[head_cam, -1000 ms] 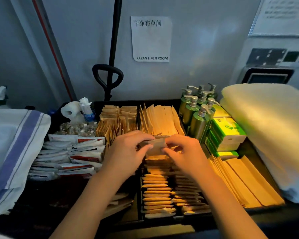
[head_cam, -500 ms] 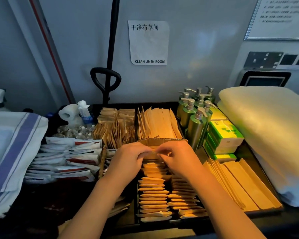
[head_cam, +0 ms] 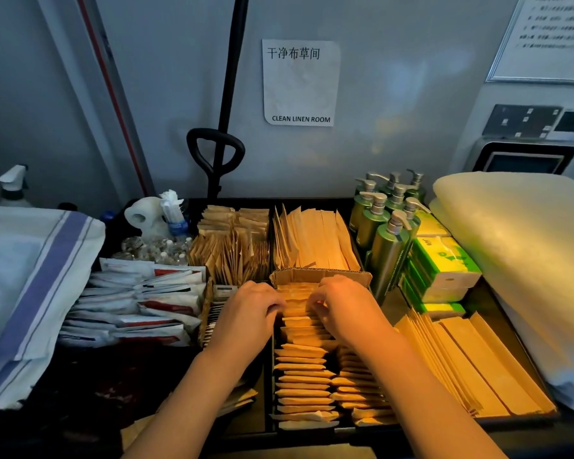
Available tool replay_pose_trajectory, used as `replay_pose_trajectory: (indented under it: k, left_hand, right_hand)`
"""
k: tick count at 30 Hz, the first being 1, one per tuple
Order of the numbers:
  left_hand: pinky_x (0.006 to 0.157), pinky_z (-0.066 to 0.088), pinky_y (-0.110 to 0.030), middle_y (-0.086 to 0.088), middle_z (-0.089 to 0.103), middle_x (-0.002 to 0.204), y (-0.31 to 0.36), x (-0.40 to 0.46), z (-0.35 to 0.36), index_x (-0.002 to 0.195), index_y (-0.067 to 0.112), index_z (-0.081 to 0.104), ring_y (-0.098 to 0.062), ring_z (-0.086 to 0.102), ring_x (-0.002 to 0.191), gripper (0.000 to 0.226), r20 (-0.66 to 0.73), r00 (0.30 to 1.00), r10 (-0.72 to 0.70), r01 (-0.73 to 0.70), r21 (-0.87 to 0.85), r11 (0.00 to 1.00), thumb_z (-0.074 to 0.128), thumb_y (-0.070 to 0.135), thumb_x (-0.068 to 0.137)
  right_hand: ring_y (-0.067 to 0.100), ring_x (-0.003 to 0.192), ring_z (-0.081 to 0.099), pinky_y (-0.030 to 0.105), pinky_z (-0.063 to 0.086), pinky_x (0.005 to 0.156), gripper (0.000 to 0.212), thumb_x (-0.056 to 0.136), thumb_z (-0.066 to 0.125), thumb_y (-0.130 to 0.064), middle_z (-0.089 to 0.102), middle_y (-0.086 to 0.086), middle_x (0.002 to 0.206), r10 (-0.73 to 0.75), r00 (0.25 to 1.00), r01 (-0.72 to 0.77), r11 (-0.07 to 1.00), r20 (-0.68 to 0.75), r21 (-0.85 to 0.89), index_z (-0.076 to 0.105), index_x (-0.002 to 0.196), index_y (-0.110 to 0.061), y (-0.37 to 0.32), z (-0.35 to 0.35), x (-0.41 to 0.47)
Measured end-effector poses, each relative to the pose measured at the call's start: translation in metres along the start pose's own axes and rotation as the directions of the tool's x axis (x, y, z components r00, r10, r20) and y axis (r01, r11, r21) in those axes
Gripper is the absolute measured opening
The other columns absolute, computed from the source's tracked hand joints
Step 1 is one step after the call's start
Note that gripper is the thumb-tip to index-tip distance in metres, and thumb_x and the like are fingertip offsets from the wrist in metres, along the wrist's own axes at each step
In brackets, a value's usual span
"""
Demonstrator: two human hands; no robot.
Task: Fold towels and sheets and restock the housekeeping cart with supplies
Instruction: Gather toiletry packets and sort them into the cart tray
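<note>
Head view, looking down on the black compartmented top tray of the housekeeping cart [head_cam: 232, 435]. At centre, left hand [head_cam: 246, 314] and right hand [head_cam: 343, 309] side by side, fingers curled down into the far end of a row of flat tan paper sachets [head_cam: 302, 369] filed on edge in the middle compartment; fingertips pinched on the topmost sachets, just in front of a brown corrugated cardboard divider [head_cam: 318, 276]. Whether one sachet or several are gripped: cannot tell.

At 12 o'clock from the hands, long tan paper sleeves [head_cam: 315, 240] standing on edge; at 11 o'clock, small brown paper packets [head_cam: 232, 246]. At 1 o'clock, green pump bottles with silver heads [head_cam: 388, 233], touching stacked green-and-white tissue packs [head_cam: 444, 266] at 2 o'clock. At 4 o'clock, wide tan paper envelopes [head_cam: 471, 366] lying overlapped. At 3 o'clock, a thick folded cream towel [head_cam: 527, 260] beside the tray. At 9 o'clock, white sachets with red print [head_cam: 140, 306] piled flat; beyond them, a folded white cloth with blue stripes [head_cam: 40, 283]. On the wall at 12 o'clock, a white paper sign reading CLEAN LINEN ROOM [head_cam: 300, 82].
</note>
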State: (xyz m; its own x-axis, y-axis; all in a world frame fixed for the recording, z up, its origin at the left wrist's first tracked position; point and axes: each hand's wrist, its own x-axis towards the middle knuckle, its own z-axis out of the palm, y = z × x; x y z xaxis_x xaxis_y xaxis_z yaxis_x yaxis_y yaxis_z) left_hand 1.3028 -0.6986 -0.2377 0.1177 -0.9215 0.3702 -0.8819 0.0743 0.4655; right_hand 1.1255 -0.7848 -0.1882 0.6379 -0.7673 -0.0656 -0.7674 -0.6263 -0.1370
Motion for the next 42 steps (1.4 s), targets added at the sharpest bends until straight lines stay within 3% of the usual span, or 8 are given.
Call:
replay_pose_trajectory:
  k: [5, 9, 16, 24, 28, 32, 37, 42]
  left_hand:
    - [0.094, 0.05, -0.024, 0.02, 0.068, 0.106, -0.013, -0.018, -0.027, 0.108, 0.032, 0.078, 0.001, 0.06, 0.102, 0.023, -0.097, 0.993, -0.063, 0.059, -0.044, 0.997, 0.076, 0.017, 0.09]
    - [0.091, 0.05, -0.02, 0.026, 0.067, 0.101, -0.031, -0.046, -0.054, 0.105, 0.037, 0.078, 0.007, 0.06, 0.098, 0.023, -0.055, 0.993, -0.105, 0.104, -0.018, 0.994, 0.079, 0.021, 0.088]
    - [0.089, 0.055, -0.028, 0.021, 0.073, 0.097, -0.049, -0.094, -0.086, 0.1, 0.031, 0.082, 0.004, 0.065, 0.093, 0.019, 0.027, 0.991, -0.132, 0.134, -0.062, 0.989, 0.082, 0.019, 0.085]
    - [0.093, 0.053, -0.026, 0.022, 0.071, 0.102, -0.057, -0.125, -0.089, 0.105, 0.031, 0.08, 0.005, 0.064, 0.096, 0.018, 0.059, 0.973, -0.224, 0.227, -0.053, 0.972, 0.08, 0.026, 0.087]
    - [0.091, 0.054, -0.025, 0.023, 0.07, 0.101, -0.056, -0.13, -0.09, 0.104, 0.031, 0.08, 0.005, 0.063, 0.095, 0.018, 0.068, 0.97, -0.233, 0.236, -0.045, 0.971, 0.079, 0.026, 0.087]
    - [0.095, 0.051, -0.022, 0.023, 0.069, 0.105, -0.053, -0.13, -0.091, 0.11, 0.032, 0.078, 0.006, 0.061, 0.1, 0.024, 0.071, 0.97, -0.232, 0.234, -0.016, 0.972, 0.081, 0.029, 0.086]
    - [0.097, 0.049, -0.02, 0.025, 0.066, 0.11, -0.048, -0.127, -0.089, 0.115, 0.034, 0.075, 0.006, 0.058, 0.105, 0.033, 0.113, 0.973, -0.202, 0.2, 0.026, 0.979, 0.082, 0.041, 0.083]
    - [0.093, 0.05, -0.021, 0.029, 0.063, 0.107, -0.041, -0.117, -0.086, 0.115, 0.039, 0.073, 0.009, 0.056, 0.105, 0.035, 0.101, 0.979, -0.175, 0.174, 0.019, 0.985, 0.082, 0.041, 0.081]
  right_hand:
    - [0.019, 0.111, 0.058, 0.032, 0.054, 0.091, 0.026, 0.095, 0.07, -0.025, 0.062, -0.008, 0.115, -0.069, 0.991, 0.079, 0.993, -0.116, 0.085, 0.073, 0.118, -0.036, -0.009, -0.003, -0.006]
    - [0.015, 0.108, 0.058, 0.035, 0.053, 0.091, 0.027, 0.093, 0.072, -0.029, 0.063, -0.011, 0.112, -0.24, 0.952, 0.265, 0.958, -0.191, 0.114, 0.073, 0.119, -0.035, -0.046, 0.004, -0.009]
    - [0.015, 0.106, 0.062, 0.035, 0.053, 0.089, 0.036, 0.089, 0.072, -0.042, 0.072, -0.01, 0.116, -0.51, 0.86, 0.508, 0.851, -0.02, 0.135, 0.071, 0.125, -0.036, -0.107, 0.026, -0.005]
    - [0.021, 0.095, 0.066, 0.04, 0.058, 0.082, 0.038, 0.083, 0.074, -0.044, 0.073, -0.003, 0.103, -0.481, 0.854, 0.462, 0.876, 0.199, 0.136, 0.072, 0.118, -0.03, -0.132, 0.044, -0.003]
    - [0.023, 0.092, 0.066, 0.036, 0.057, 0.081, 0.027, 0.087, 0.069, -0.036, 0.073, -0.003, 0.098, -0.49, 0.847, 0.47, 0.872, 0.207, 0.14, 0.073, 0.113, -0.03, -0.138, 0.05, -0.005]
    - [0.022, 0.097, 0.066, 0.037, 0.058, 0.085, 0.033, 0.084, 0.074, -0.03, 0.073, -0.003, 0.104, -0.493, 0.847, 0.479, 0.87, 0.199, 0.114, 0.072, 0.117, -0.032, -0.139, 0.048, -0.004]
    - [0.022, 0.098, 0.065, 0.038, 0.057, 0.086, 0.032, 0.085, 0.071, -0.029, 0.074, -0.006, 0.104, -0.533, 0.836, 0.518, 0.845, 0.132, 0.131, 0.075, 0.116, -0.034, -0.132, 0.043, -0.009]
    - [0.017, 0.098, 0.066, 0.033, 0.054, 0.083, 0.031, 0.083, 0.066, -0.027, 0.075, -0.008, 0.105, -0.577, 0.812, 0.583, 0.801, -0.087, 0.138, 0.075, 0.112, -0.034, -0.116, 0.037, -0.018]
